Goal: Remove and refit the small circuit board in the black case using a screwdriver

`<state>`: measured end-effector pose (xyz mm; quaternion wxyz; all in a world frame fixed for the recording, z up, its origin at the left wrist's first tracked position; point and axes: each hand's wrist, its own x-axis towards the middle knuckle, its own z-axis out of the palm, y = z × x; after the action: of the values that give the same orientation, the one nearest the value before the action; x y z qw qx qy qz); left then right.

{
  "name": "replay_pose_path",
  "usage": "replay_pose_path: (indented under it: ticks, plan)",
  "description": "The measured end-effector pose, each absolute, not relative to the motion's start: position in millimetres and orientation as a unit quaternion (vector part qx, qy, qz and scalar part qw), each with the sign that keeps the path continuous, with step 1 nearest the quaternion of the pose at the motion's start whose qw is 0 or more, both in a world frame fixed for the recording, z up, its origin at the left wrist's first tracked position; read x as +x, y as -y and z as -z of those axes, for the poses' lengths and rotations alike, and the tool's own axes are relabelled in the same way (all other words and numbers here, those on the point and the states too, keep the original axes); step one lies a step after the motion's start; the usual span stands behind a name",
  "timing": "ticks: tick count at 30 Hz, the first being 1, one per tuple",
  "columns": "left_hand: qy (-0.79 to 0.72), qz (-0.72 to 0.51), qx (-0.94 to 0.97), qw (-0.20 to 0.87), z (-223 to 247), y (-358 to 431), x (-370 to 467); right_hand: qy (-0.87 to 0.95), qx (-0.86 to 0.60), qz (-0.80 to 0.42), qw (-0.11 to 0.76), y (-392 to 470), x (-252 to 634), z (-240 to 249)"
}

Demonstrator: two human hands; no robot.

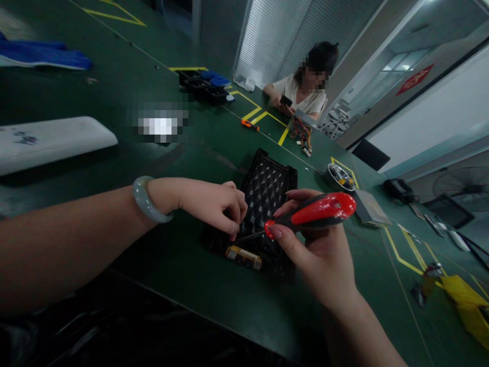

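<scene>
My right hand [321, 250] grips a red and black screwdriver [321, 211], its thin shaft pointing left and down. The shaft reaches toward a black plastic housing [265, 191] with a diamond-patterned face, which lies on the green table in front of me. A small circuit board with a pale connector [244, 256] sits at the housing's near end. My left hand [219, 206] has its fingers curled together near the screwdriver tip, at the housing's left edge. Whatever is between those fingertips, if anything, is hidden. A pale bangle circles the left wrist.
Across the table [191, 158] a person [305, 84] holds a phone. Black trays [202, 85], an orange screwdriver [250, 125], bundled cables [302, 135] and a metal bowl of parts [340, 177] lie beyond the housing. A long white object [53, 142] is at left, yellow cloth [468, 306] at right.
</scene>
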<state>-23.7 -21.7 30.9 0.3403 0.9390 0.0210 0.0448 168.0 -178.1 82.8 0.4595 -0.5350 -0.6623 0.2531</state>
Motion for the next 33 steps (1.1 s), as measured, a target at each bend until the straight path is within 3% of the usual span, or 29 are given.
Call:
replay_pose_path:
  ticks: [7, 16, 23, 33]
  plan:
    - [-0.028, -0.029, 0.945, 0.326, -34.1, 23.0, -22.8, 0.703, -0.499, -0.277, 0.423, 187.6, 164.4, -92.1]
    - [-0.025, -0.033, 0.941, 0.336, -32.5, 22.8, -24.5, 0.683, -0.465, -0.355, 0.438, 195.1, 160.6, -90.2]
    - [-0.024, -0.038, 0.942, 0.333, -31.6, 22.6, -24.4, 0.663, -0.514, -0.28, 0.468, 192.3, 167.8, -90.3]
    - [-0.031, -0.046, 0.941, 0.335, -30.5, 22.8, -24.5, 0.662, -0.516, -0.266, 0.474, 191.5, 165.3, -86.6]
